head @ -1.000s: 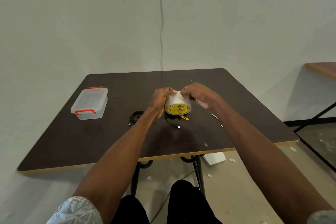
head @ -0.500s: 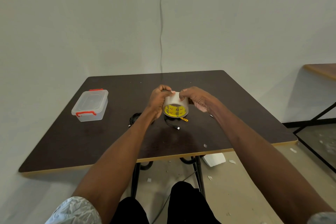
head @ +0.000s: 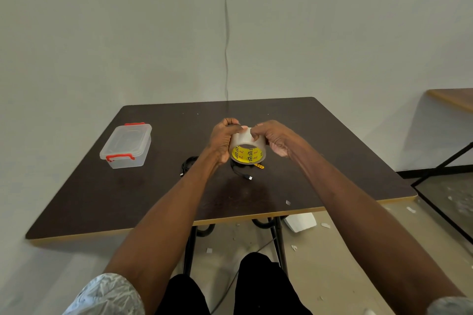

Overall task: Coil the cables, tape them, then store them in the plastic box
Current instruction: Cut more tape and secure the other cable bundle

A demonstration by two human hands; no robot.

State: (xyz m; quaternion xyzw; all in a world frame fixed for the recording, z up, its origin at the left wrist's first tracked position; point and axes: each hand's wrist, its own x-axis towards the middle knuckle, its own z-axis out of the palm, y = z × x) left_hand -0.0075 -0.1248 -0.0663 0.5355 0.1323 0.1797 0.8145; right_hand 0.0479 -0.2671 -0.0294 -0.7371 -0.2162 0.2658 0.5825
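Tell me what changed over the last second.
Little: both hands keep gripping the tape roll above the table, the left hand shifting its fingers up over the roll's top edge, the right hand pinching there. The cables and plastic box stayed put.

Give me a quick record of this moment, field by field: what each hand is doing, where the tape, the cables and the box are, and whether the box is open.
left hand: grips the tape roll from its left side
right hand: fingers pinch at the top of the roll
tape roll: clear, yellow core, held above the table
cables: one black cable lies by the left wrist; a second lies under the roll, plug end showing
plastic box: far left on the table, lid on, red clips
tape on cables: none visible
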